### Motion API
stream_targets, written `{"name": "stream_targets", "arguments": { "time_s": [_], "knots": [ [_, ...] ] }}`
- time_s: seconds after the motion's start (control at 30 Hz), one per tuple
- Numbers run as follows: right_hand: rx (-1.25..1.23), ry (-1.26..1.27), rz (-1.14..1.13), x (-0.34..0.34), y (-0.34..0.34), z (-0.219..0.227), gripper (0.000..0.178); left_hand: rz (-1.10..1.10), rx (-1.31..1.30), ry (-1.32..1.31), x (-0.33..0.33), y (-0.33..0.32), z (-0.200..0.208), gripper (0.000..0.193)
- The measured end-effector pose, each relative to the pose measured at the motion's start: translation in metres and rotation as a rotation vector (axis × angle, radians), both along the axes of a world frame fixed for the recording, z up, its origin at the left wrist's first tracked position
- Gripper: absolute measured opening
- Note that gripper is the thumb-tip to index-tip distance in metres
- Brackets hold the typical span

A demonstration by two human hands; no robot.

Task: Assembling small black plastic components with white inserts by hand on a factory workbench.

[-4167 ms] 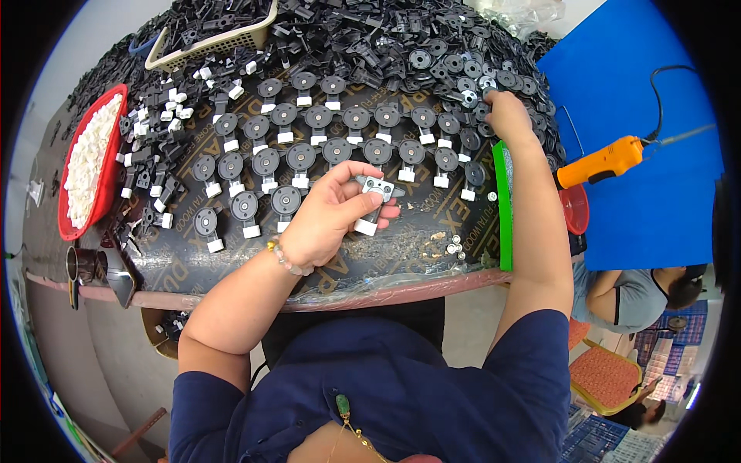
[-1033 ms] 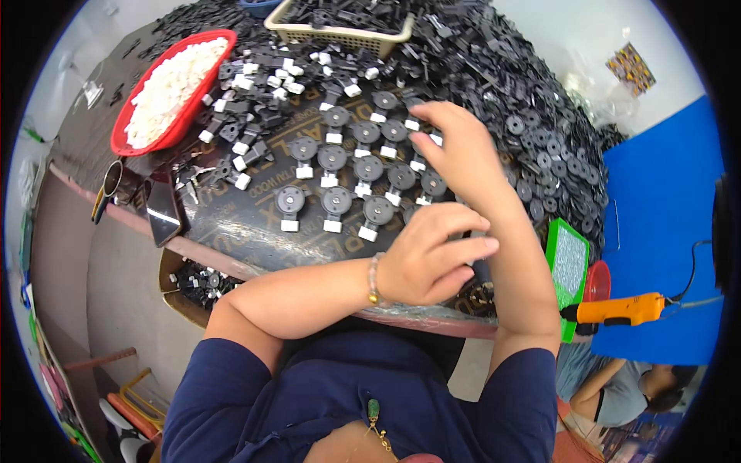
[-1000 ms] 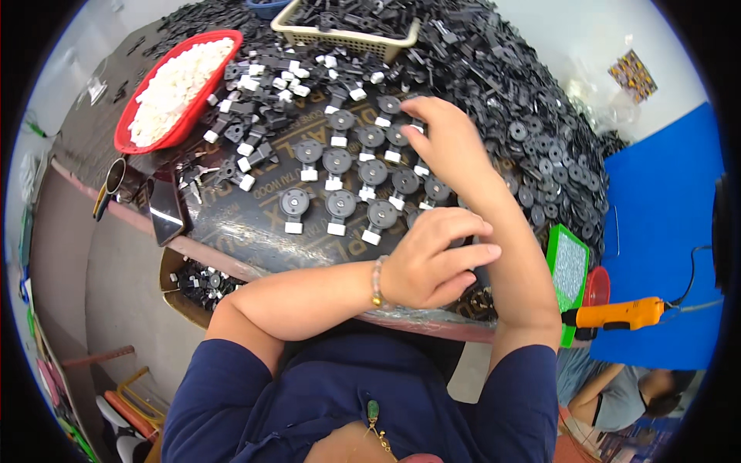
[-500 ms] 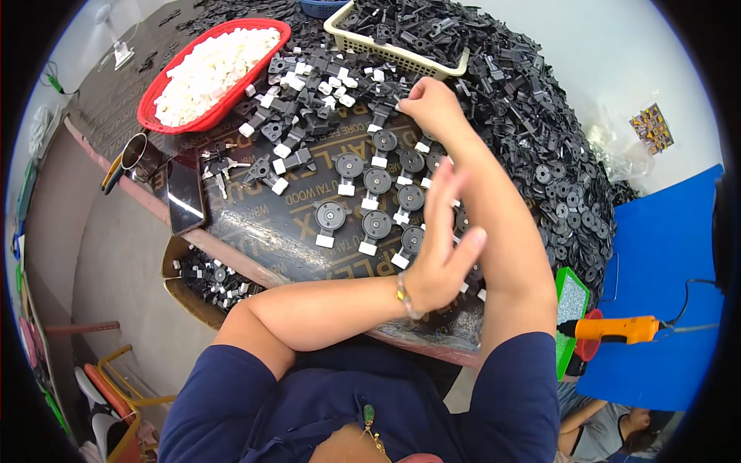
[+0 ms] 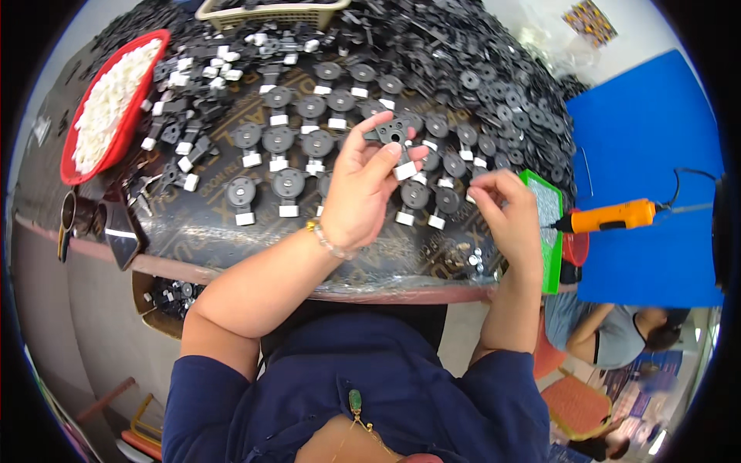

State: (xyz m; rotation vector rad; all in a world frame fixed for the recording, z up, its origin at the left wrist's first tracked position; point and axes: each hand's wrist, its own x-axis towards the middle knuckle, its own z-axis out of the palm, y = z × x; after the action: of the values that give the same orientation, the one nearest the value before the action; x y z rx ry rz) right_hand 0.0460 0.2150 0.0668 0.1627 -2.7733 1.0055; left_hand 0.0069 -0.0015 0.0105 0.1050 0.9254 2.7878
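My left hand [image 5: 363, 189] is raised over the table and grips a black round plastic part [image 5: 390, 131] with a white clip under it, pinched between thumb and fingers. My right hand [image 5: 505, 212] hovers near the table's front right, fingers pinched together by the green tray [image 5: 544, 204]; whether it holds a small piece I cannot tell. Rows of assembled black parts with white clips [image 5: 289, 143] lie on the dark table [image 5: 231, 239] beyond both hands. Small loose metal pieces [image 5: 471, 258] lie just below my right hand.
A red tray of white clips [image 5: 108, 108] stands at the far left. A beige basket [image 5: 266, 11] and a big heap of black parts [image 5: 478, 69] fill the back. An orange power screwdriver [image 5: 614, 216] hangs at right. Another person [image 5: 610, 339] sits lower right.
My right hand has pulled back from the far rows to the front right by the green tray. My left hand now holds up a black part. The view has swung left.
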Motion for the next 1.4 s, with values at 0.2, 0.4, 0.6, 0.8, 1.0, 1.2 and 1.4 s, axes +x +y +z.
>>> {"name": "stream_targets", "arguments": {
  "time_s": [0.2, 0.4, 0.6, 0.8, 1.0, 1.2, 1.4],
  "knots": [
    [0.169, -0.138, -0.086, 0.073, 0.058, -0.048, 0.013, -0.138, -0.126, 0.078, 0.009, 0.005, 0.002, 0.044],
    [0.184, -0.17, -0.077, 0.09, 0.064, -0.055, 0.012, -0.13, -0.19, 0.119, 0.01, 0.007, -0.002, 0.044],
    [0.289, -0.046, 0.001, 0.084, 0.074, -0.068, 0.009, -0.118, -0.242, 0.144, 0.009, 0.01, -0.005, 0.044],
    [0.191, 0.094, -0.055, 0.075, 0.072, -0.071, 0.007, -0.193, -0.256, 0.136, 0.012, 0.01, -0.006, 0.044],
    [-0.188, -0.211, -0.236, 0.077, 0.078, -0.074, 0.004, -0.26, -0.342, 0.13, 0.014, 0.011, -0.003, 0.046],
    [-0.193, -0.265, -0.232, 0.077, 0.076, -0.068, 0.003, -0.282, -0.329, 0.117, 0.017, 0.012, -0.002, 0.046],
    [-0.339, -0.242, -0.251, 0.07, 0.07, -0.066, 0.005, -0.416, -0.313, 0.119, 0.018, 0.015, -0.011, 0.049]
  ]
}}
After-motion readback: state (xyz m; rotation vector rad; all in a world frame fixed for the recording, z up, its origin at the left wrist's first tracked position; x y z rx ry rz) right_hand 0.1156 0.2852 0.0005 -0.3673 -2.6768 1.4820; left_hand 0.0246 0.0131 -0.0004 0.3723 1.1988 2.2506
